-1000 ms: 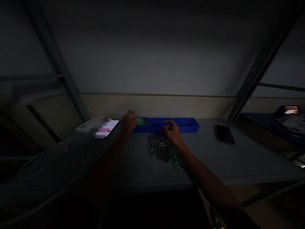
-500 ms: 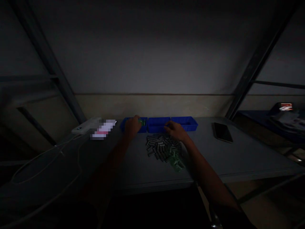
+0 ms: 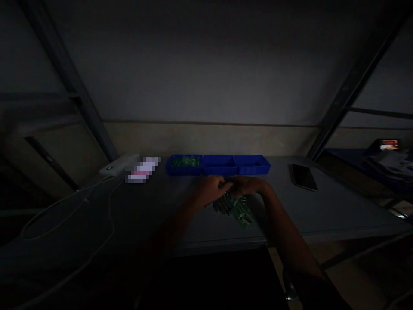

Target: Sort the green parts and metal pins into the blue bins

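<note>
The scene is very dim. My left hand (image 3: 211, 189) and my right hand (image 3: 248, 186) meet over a pile of small grey metal cylinders (image 3: 224, 206) mixed with green parts (image 3: 241, 215) on the grey table (image 3: 322, 211). Both hands have curled fingers resting on the pile; what they grip is hidden. Behind them stand three blue trays in a row: the left tray (image 3: 184, 164) holds green parts, the middle tray (image 3: 220, 165) and the right tray (image 3: 252, 164) look dark inside.
A black phone (image 3: 302, 177) lies flat to the right. A white power bank (image 3: 118, 165) with a trailing cable (image 3: 97, 206) and a blurred card (image 3: 142, 170) sit at the left. Metal rack posts rise on both sides; a wall stands behind the table.
My left hand left the left blue tray and came back to the pile. My right hand drew back from the middle tray, and both now meet over the cylinders.
</note>
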The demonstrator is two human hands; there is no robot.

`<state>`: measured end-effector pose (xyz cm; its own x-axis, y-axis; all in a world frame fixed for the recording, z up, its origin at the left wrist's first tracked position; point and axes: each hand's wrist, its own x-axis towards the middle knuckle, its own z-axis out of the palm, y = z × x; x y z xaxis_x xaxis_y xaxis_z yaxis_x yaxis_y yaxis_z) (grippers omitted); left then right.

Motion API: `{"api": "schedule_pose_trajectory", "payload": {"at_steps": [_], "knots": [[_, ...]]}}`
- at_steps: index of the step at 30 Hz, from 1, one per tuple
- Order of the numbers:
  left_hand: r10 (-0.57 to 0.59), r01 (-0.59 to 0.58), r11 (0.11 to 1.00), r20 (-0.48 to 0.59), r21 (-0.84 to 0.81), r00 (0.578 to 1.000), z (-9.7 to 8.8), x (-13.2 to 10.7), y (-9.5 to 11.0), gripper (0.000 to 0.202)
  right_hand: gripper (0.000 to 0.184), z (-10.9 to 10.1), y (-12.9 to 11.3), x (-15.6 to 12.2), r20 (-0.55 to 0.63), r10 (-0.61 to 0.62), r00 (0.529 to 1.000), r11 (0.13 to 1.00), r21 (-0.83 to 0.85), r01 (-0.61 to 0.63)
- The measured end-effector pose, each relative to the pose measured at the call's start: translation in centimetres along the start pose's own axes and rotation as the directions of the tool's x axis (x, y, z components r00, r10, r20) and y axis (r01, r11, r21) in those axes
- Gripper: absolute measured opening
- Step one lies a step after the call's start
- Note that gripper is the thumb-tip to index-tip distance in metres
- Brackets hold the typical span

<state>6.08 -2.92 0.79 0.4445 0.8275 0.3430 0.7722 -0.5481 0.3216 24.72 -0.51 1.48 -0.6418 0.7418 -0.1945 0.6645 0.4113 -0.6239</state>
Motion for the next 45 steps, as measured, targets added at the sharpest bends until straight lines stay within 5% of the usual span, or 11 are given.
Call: {"api": "schedule_pose_trajectory", "payload": {"at_steps": [2, 13, 20, 25, 36, 45], "knots": [[0.007, -0.004, 1.0, 0.104, -0.025, 0.995, 1.0, -0.5, 0.9, 0.032, 0.029, 0.1, 0.3, 0.3, -0.019, 0.052, 0.998, 0.998, -0.024, -0.052], [-0.15, 0.153, 0.899, 0.039, -0.411, 0.988, 2.6, 0.4, -1.6, 0.007, 0.025, 1.0, 0.2, 1.0, -0.397, 0.064, 0.916, 0.993, 0.113, -0.021], [-0.383, 0.263, 0.555, 0.038, -0.789, 0.923, 1.4, 1.1, -2.3, 0.012, 0.037, 1.3, -1.2, 1.5, -0.451, 0.061, 0.891, 0.952, 0.294, 0.084], [-0.419, 0.205, 0.37, 0.034, -0.906, 0.907, 0.9, 1.1, -2.3, 0.024, 0.04, 2.6, -1.3, 3.2, -0.449, 0.081, 0.89, 0.81, 0.55, 0.204], [-0.378, 0.189, 0.446, 0.007, -0.875, 0.926, -0.5, 1.4, -2.8, 0.026, 0.037, 3.5, -2.8, 3.3, -0.538, 0.148, 0.83, 0.653, 0.683, 0.327], [-0.423, 0.186, 0.399, 0.001, -0.898, 0.906, 0.0, 1.5, -3.0, 0.021, 0.03, 3.1, -2.1, 3.9, -0.732, 0.209, 0.648, 0.78, 0.525, 0.341]]}}
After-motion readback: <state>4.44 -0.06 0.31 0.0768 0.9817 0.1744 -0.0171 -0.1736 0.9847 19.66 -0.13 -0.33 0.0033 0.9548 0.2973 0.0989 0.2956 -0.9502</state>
